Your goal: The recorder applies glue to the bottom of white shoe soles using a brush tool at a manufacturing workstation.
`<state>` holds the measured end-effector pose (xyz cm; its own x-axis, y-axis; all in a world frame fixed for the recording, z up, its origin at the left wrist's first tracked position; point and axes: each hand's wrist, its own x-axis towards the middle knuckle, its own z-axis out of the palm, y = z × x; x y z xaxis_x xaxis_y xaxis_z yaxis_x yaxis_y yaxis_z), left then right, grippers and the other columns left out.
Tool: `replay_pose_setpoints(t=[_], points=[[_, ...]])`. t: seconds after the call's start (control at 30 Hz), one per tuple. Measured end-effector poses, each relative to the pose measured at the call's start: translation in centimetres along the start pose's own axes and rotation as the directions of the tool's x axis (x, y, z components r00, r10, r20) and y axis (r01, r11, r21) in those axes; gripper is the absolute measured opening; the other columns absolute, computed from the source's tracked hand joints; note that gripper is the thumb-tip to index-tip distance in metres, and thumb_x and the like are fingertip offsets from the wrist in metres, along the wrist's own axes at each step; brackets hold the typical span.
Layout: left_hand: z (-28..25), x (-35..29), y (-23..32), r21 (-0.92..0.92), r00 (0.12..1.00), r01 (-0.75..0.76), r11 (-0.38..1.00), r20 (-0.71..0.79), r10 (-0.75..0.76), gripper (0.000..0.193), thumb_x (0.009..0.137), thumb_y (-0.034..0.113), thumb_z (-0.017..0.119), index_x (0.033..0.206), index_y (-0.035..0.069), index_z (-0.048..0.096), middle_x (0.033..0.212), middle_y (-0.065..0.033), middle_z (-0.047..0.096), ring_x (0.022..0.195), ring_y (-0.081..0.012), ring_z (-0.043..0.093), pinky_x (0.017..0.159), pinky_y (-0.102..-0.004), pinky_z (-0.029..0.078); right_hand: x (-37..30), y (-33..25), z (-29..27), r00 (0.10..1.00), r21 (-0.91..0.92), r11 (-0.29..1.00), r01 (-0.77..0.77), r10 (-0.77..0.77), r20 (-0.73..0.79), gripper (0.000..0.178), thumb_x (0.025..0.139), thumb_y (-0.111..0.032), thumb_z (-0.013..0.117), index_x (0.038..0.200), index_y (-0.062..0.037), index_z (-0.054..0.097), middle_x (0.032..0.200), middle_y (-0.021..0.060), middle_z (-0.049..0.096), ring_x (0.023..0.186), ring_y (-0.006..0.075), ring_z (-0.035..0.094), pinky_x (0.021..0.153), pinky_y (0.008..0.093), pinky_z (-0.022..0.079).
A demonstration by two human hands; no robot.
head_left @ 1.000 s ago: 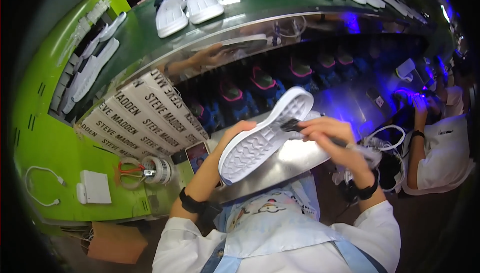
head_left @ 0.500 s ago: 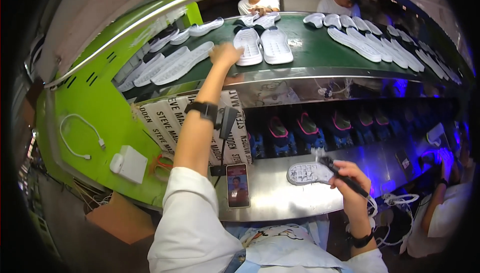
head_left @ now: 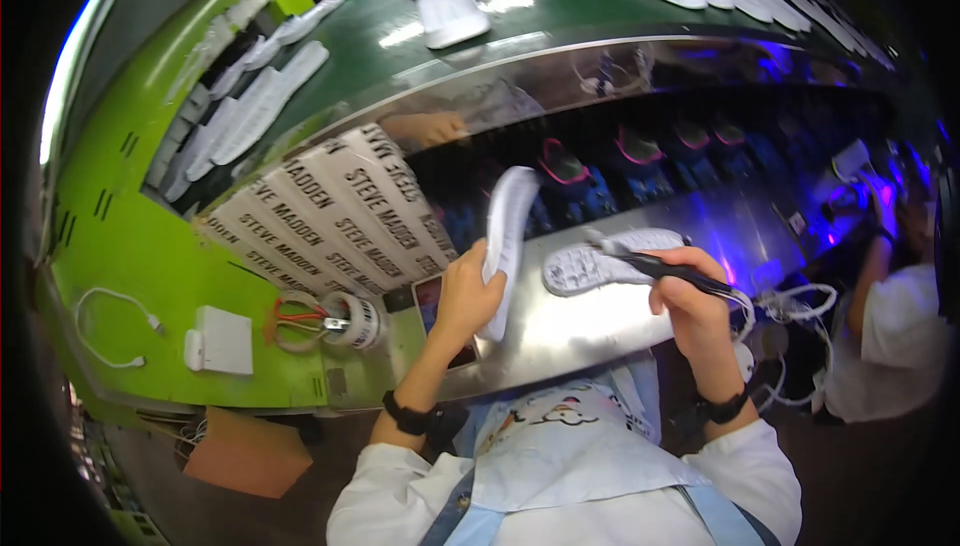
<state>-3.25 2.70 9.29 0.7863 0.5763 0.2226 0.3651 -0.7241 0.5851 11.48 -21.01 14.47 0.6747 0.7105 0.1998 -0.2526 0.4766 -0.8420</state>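
In my left hand is a white shoe sole, raised on edge above the metal bench. My fingers are closed around its middle. A black-handled brush with a pale cord trailing from its end is gripped in my right hand. Its tip, somewhat blurred, is over another sole, which lies on the bench with its gridded side up. I cannot tell whether the tip touches it. A phone is partly hidden behind my left hand.
Beyond the bench runs a green conveyor belt with several white soles. Left of me stand a striped box, a roll of tape, red-handled scissors and a white charger case. A co-worker's arm is at the right.
My left hand has come back from the belt with one sole of the pair there. The view has tilted down. My right hand still has the brush above the bench sole.
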Motion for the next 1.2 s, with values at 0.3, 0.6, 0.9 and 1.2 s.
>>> replay_pose_setpoints(t=[0.3, 0.6, 0.9, 1.2], points=[[6.5, -4.4, 2.5, -0.743, 0.87, 0.493, -0.453, 0.412, 0.272, 0.065, 0.085, 0.032, 0.05, 0.139, 0.0, 0.032, 0.133, -0.0221, 0.046, 0.122, -0.0365, 0.047, 0.096, -0.048, 0.046, 1.3, 3.8, 0.4, 0.994, -0.484, 0.875, 0.019, -0.067, -0.082, 0.024, 0.08, -0.005, 0.066, 0.103, 0.0008, 0.065, 0.085, 0.0076, 0.067, 0.073, 0.0146, 0.063, 0.067, 0.0255, 0.05], [10.0, -5.4, -2.2, -0.558, 0.812, 0.39, -0.733, 0.583, -0.011, 0.061, 0.092, 0.049, 0.034, 0.135, 0.005, 0.04, 0.122, -0.0198, 0.054, 0.094, -0.0361, 0.062, 0.083, -0.0442, 0.054, -0.3, 6.6, 3.1, 0.975, -0.582, 0.782, 0.222, -0.166, 0.149, 0.02, 0.081, -0.007, 0.064, 0.1, 0.0002, 0.065, 0.096, 0.0142, 0.068, 0.085, 0.0209, 0.067, 0.077, 0.0285, 0.052], [6.6, -0.9, -1.6, -0.627, 0.852, 0.523, -0.578, 0.386, 0.353, 0.064, 0.091, 0.044, 0.034, 0.135, -0.003, 0.036, 0.119, -0.0311, 0.052, 0.098, -0.0422, 0.059, 0.086, -0.0508, 0.051, -0.1, 6.2, 2.7, 0.838, -0.542, 0.816, 0.202, 0.142, 0.527, 0.024, 0.074, -0.006, 0.068, 0.098, -0.0043, 0.07, 0.097, 0.0104, 0.069, 0.086, 0.0207, 0.066, 0.081, 0.0293, 0.05], [4.5, 4.8, 0.8, -0.56, 0.467, 0.71, 0.426, 0.828, 0.31, 0.03, 0.089, 0.016, 0.052, 0.11, -0.004, 0.061, 0.118, -0.0144, 0.06, 0.108, -0.0202, 0.057, 0.091, -0.03, 0.045, 1.9, 2.3, 2.4, 0.543, -0.645, 0.695, 0.318, 0.424, 0.725, 0.026, 0.071, -0.005, 0.068, 0.096, -0.0079, 0.071, 0.098, 0.0061, 0.069, 0.079, 0.0226, 0.061, 0.071, 0.0306, 0.049]])
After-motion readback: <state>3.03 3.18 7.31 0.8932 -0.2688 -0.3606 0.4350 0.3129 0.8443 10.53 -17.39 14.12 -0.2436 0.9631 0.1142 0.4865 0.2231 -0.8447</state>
